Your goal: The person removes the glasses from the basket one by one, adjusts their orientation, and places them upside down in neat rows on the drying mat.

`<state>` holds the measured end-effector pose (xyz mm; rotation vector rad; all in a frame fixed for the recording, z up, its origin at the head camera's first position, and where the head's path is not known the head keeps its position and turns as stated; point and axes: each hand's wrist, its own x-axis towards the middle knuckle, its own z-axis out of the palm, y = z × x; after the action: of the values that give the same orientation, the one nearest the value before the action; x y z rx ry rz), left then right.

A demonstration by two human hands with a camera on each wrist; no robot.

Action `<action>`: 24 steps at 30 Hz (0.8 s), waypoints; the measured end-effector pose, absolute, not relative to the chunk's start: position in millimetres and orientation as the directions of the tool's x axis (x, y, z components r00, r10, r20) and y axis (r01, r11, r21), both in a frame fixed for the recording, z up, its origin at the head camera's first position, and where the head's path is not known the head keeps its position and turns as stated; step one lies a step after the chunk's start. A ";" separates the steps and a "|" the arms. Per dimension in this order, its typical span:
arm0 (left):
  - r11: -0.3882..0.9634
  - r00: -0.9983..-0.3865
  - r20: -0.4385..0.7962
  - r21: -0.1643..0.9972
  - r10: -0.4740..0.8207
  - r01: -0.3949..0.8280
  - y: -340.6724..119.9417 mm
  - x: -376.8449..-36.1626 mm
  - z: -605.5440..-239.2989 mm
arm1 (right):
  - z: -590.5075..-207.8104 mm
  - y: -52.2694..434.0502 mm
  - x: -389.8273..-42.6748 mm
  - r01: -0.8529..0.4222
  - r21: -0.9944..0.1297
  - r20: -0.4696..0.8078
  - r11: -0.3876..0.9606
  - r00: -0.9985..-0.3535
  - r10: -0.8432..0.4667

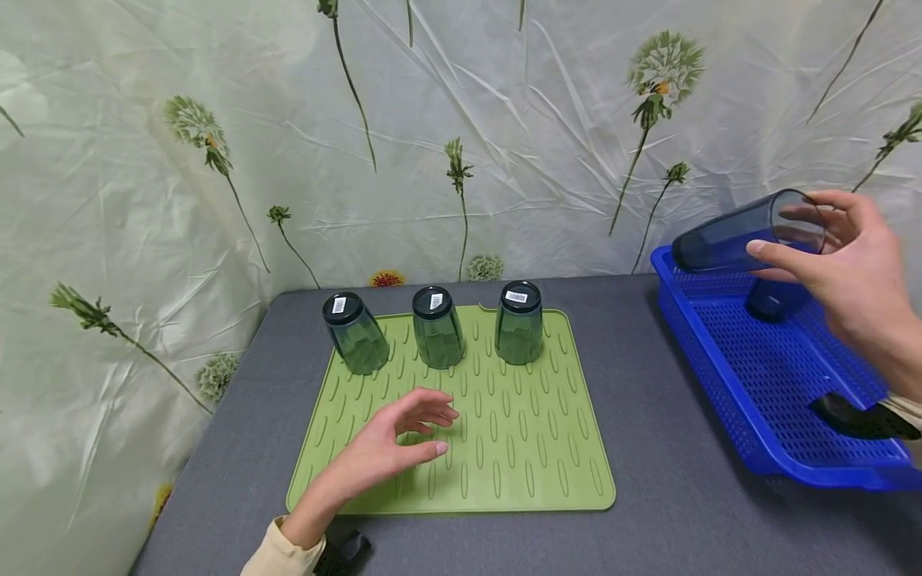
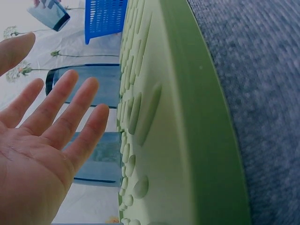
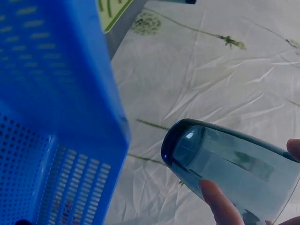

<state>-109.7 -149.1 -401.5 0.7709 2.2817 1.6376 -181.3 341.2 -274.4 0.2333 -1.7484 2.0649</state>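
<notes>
My right hand [image 1: 860,276] grips a tinted drinking glass [image 1: 727,232] near its rim, above the back of a blue basket [image 1: 778,472]. The glass lies tilted almost sideways, its dark base pointing left; the right wrist view shows thumb and fingers around this glass [image 3: 234,164]. Inside the basket is another dark glass [image 1: 771,300], partly hidden behind the held one. Over a green ridged mat [image 1: 504,456] hovers my left hand [image 1: 392,440], fingers loosely bent and holding nothing. Upside down along the mat's back edge stand a left glass [image 1: 360,340], a middle glass [image 1: 439,332] and a right glass [image 1: 519,328].
Grey cloth covers the table [image 1: 634,384]. Behind it hangs a pale curtain [image 1: 547,160] with a dandelion print. The basket stands right of the mat, with a strip of table between them. A dark wrist device [image 1: 857,416] shows over the basket.
</notes>
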 end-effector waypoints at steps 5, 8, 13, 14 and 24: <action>0.236 -0.836 0.115 0.931 0.536 0.279 -149.1 -109.0 -401.4 | -273.5 334.4 -178.9 -0.443 -0.873 0.405 -0.205 -0.892 0.203; 0.234 -0.836 0.118 0.931 0.536 0.281 -149.1 -108.8 -401.4 | -272.1 329.9 -176.9 -0.454 -0.856 0.411 -0.249 -0.888 0.207; 0.227 -0.835 0.117 0.934 0.537 0.277 -148.5 -109.2 -401.2 | -269.7 324.5 -170.8 -0.414 -0.864 0.361 -0.288 -0.906 0.220; 0.226 -0.835 0.116 0.934 0.537 0.275 -148.3 -109.2 -401.1 | -269.3 323.8 -169.5 -0.401 -0.863 0.346 -0.307 -0.912 0.219; 0.230 -0.835 0.109 0.935 0.540 0.271 -147.3 -108.1 -400.2 | -273.5 307.1 -157.3 -0.380 -0.835 0.334 -0.398 -0.925 0.182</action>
<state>-108.1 -147.3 -400.2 0.7646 2.2659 1.6440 -157.3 307.1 -273.5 0.2701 -1.4831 2.3613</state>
